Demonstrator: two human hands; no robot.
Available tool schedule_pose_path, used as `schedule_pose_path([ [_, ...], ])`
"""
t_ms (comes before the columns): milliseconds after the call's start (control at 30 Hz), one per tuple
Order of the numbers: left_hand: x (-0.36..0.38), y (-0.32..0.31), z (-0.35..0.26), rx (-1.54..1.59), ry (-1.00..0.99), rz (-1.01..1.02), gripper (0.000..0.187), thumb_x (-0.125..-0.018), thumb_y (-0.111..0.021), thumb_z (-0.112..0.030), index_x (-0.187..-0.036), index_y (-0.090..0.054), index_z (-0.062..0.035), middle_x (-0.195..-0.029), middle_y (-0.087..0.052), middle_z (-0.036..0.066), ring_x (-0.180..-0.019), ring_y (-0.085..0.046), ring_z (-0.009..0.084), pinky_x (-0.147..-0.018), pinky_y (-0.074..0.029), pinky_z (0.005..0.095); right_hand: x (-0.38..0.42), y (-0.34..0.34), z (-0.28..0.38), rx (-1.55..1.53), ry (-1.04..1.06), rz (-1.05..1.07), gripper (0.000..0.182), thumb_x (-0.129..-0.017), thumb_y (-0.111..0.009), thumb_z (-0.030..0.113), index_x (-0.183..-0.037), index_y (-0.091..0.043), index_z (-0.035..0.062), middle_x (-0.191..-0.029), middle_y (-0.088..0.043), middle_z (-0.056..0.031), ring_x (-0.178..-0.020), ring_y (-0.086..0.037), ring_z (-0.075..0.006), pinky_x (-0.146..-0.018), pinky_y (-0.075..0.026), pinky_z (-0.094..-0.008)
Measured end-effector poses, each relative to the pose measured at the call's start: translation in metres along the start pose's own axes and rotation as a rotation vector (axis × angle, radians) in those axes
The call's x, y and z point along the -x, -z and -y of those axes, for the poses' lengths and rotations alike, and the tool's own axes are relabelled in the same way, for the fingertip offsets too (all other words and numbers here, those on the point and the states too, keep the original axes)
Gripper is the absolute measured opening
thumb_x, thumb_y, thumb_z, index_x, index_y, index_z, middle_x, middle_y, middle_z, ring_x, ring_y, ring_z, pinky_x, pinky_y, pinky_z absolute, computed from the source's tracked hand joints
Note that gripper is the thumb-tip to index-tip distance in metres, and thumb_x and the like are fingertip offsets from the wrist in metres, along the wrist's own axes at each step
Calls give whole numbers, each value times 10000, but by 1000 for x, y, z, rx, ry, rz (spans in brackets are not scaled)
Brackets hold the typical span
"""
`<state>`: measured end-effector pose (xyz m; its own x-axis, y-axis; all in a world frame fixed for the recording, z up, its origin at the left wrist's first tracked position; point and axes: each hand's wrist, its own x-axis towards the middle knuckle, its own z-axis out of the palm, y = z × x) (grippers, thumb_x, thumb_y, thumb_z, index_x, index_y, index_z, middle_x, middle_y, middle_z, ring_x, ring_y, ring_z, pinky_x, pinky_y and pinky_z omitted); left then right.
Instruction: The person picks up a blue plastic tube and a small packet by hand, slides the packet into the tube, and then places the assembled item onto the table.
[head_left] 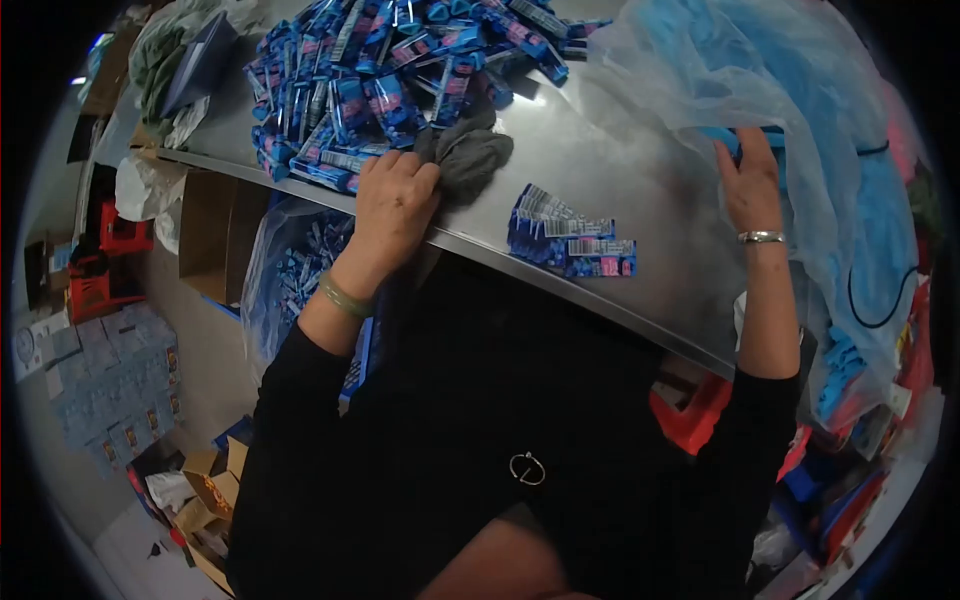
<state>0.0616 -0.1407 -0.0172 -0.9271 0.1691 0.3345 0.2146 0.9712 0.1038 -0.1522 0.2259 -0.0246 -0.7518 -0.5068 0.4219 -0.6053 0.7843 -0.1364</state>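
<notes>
Our left hand (397, 197), closed on cloth (472, 158) at eleven, tugging, could spill packets (348, 108); right hand (753, 190), part-open at two, hold unclear.

hands: two were in view, left hand (397, 208) and right hand (753, 182)
wrist bands: two were worn, one green bangle (345, 299), one silver bracelet (762, 237)
metal tables: one table (625, 150) was seen
packet heaps: one blue packet heap (365, 85) was there, packets too many and overlapped to count
loose packet groups: one fanned packet group (570, 240) lay apart, several packets, exact number was unclear
grey cloths: one grey cloth (472, 158) was on the metal
ring ornaments: one metal ring ornament (527, 468) hung on the top
</notes>
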Motion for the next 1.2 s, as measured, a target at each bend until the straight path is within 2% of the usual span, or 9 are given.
schedule_pose_path([
  [67,-6,9,-11,-74,84,17,239,-651,-716,-81,-856,-593,-82,-877,-551,84,-860,-539,285,-714,-399,395,16,29,23,-211,-309,183,305,-894,-622,100,-1180,-586,3,-1074,-617,-105,-992,-643,-228,-792,-500,-303],
  [100,-12,13,-21,-65,76,20,239,-651,-716,-81,-856,-593,-82,-877,-551,84,-860,-539,285,-714,-399,395,26,35,29,-203,-319,186,305,-894,-622,100,-1180,-586,3,-1074,-617,-105,-992,-643,-228,-792,-500,-303],
  [167,-26,15,-50,171,-33,-158,248,-669,-732,-99,-862,-578,-83,-898,-548,93,-861,-540,300,-715,-405,398,45,42,37,-632,-487,151,259,-929,-587,94,-1172,-573,7,-1017,-611,-72,-943,-651,-137,-756,-497,-246],
  [367,-32,-39,-103,574,-157,54,293,-704,-753,-114,-913,-554,-69,-923,-532,101,-875,-528,299,-759,-422,397,83,52,61,-1122,-627,238,322,-952,-557,72,-1258,-503,-12,-1020,-624,-84,-900,-665,-148,-817,-504,-249],
  [500,-40,-42,-115,529,-140,147,271,-696,-753,-101,-881,-557,-71,-914,-524,98,-881,-517,299,-757,-413,396,101,50,67,-1108,-665,258,333,-942,-565,44,-1264,-508,-18,-923,-609,-49,-910,-664,-149,-835,-500,-252],
  [567,-41,-45,-116,546,-147,164,259,-694,-750,-92,-869,-560,-69,-902,-531,97,-868,-522,298,-748,-414,397,106,49,73,-1248,-636,137,298,-925,-577,23,-1222,-552,12,-829,-612,-22,-805,-634,-82,-713,-447,-191],
  [667,-45,-43,-119,599,-125,221,218,-694,-739,-67,-838,-575,-62,-864,-546,94,-844,-535,298,-738,-418,397,109,52,75,-1238,-617,129,295,-919,-586,15,-1213,-563,12,-764,-566,6,-792,-626,-77,-714,-450,-197],
  [967,-49,-44,-116,684,-67,299,77,-751,-691,-47,-779,-619,-42,-805,-586,90,-815,-551,296,-741,-429,392,120,50,70,-1253,-651,77,197,-905,-623,32,-1097,-607,-7,-1017,-502,-31,-760,-590,-80,-694,-466,-201],
  [1200,-50,-35,-113,803,19,205,90,-794,-654,-36,-839,-577,-26,-801,-583,94,-777,-545,273,-716,-431,377,121,52,70,-1141,-667,-88,191,-902,-634,40,-1084,-605,-11,-983,-505,-33,-754,-581,-82,-677,-471,-211],
])
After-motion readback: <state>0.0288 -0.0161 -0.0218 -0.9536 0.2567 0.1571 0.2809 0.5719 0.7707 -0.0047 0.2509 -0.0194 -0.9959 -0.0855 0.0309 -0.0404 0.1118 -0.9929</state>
